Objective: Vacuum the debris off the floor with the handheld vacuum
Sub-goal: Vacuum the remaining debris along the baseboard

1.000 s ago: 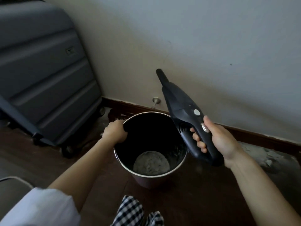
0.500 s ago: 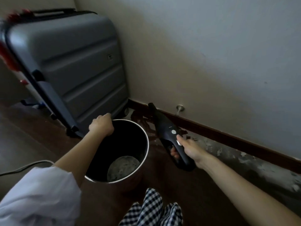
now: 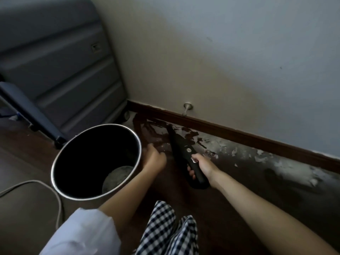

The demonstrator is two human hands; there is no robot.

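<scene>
My right hand point(image 3: 201, 165) grips the handle of the black handheld vacuum point(image 3: 181, 150). Its narrow nozzle points away from me and sits low on the dark floor, close to the baseboard. White flaky debris point(image 3: 231, 150) lies scattered along the baseboard, to the right of the nozzle. My left hand point(image 3: 154, 160) is beside the right outer wall of the metal bin point(image 3: 55, 162); its fingers are loosely curled and nothing shows in them. Grey dust lies at the bottom of the bin.
A grey suitcase point(image 3: 64, 70) leans against the wall at the back left. A pale cable point(image 3: 57, 196) curves over the floor left of the bin. A door stop point(image 3: 187, 106) sticks out of the wall above the baseboard point(image 3: 248, 138). My checked trouser leg point(image 3: 165, 229) is at the bottom.
The vacuum came down from above the bin to the floor by the baseboard. My left hand left the bin's far rim and now sits at its right side.
</scene>
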